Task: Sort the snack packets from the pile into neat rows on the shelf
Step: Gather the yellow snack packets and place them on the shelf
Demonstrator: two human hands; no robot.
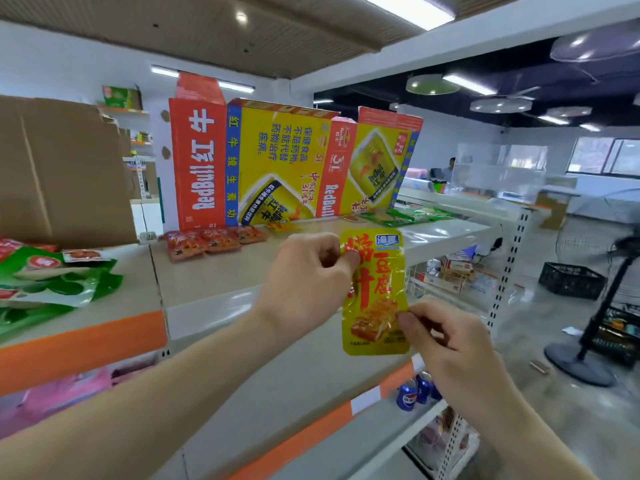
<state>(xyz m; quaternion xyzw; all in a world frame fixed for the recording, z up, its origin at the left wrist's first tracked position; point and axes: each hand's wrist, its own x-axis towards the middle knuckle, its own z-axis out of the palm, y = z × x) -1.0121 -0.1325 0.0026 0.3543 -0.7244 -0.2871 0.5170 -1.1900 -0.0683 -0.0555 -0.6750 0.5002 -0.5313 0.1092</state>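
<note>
A yellow snack packet with red lettering hangs upright in the air in front of the shelf. My left hand pinches its upper left edge. My right hand pinches its lower right edge. On the shelf behind, three red packets lie side by side in a row. A small yellow packet lies further back, and several green packets lie at the far right. A pile of green and red packets covers the shelf's left end.
Flattened Red Bull cartons stand along the back of the shelf, with a brown cardboard box at the left. Pepsi cans stand on the shelf below. To the right are a fan stand and a black crate on the floor.
</note>
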